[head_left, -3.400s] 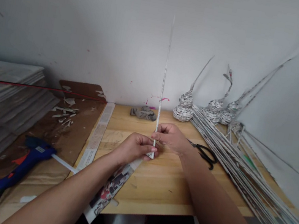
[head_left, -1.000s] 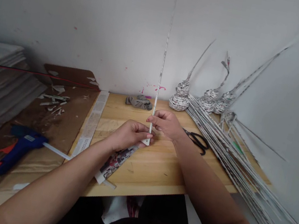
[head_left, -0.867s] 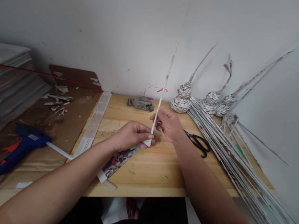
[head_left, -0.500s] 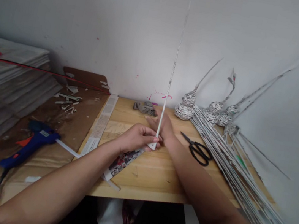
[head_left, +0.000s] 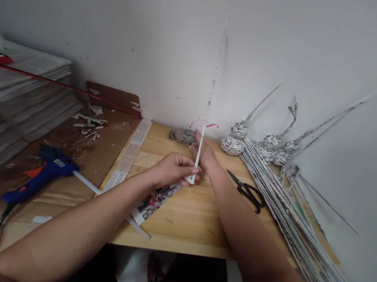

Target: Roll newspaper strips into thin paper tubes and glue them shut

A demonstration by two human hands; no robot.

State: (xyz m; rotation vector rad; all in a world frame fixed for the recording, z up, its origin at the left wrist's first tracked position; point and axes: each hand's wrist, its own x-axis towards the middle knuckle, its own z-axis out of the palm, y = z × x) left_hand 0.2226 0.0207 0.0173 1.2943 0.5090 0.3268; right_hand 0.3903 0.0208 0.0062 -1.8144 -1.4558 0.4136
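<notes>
My left hand (head_left: 170, 171) pinches the wide lower end of a thin rolled newspaper tube (head_left: 210, 101), its thumb and fingers closed on it. The tube stands nearly upright above the table. Below that hand a printed newspaper strip (head_left: 157, 203) slants down to the left, partly hidden by the forearm. My right hand (head_left: 206, 158) is behind the tube, fingers stretched apart at the right edge of a crumpled grey cloth (head_left: 182, 136). Whether it touches the cloth I cannot tell. Black-handled scissors (head_left: 252, 195) lie right of my right forearm.
Left, a blue glue gun (head_left: 45, 176) with a glue stick rests on cardboard (head_left: 61, 201) near paper scraps (head_left: 91, 124) and a tall newspaper stack (head_left: 17, 96). At right are a bundle of paper tubes (head_left: 280, 220) and several woven paper pieces (head_left: 233, 144) with upright ends.
The view has shifted slightly. The tube's top leans less to the right. My right hand's fingers have come closer to the grey cloth; my left hand keeps its pinch on the tube.
</notes>
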